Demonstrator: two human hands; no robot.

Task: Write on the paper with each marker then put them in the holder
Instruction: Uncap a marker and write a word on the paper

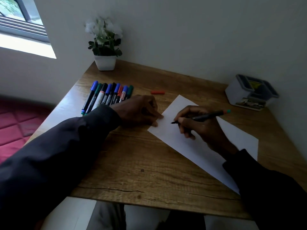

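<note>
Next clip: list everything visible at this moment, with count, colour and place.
table: one, brown wood, centre.
row of markers: about nine, blue, green, black and red caps, far left.
cap: one, red, loose, beyond the paper.
paper: one, white, right of centre.
holder: one, white and grey, far right.
plant: one, white pot, far corner.
window: one, upper left.
held marker: one, black, green end, tip at the paper.
left hand: curled, fingertips on the paper's edge.
right hand: grips the held marker.

Ten markers (101, 97), one red cap (157, 92), one paper (174, 135), one holder (235, 95), one potted plant (105, 47).
</note>
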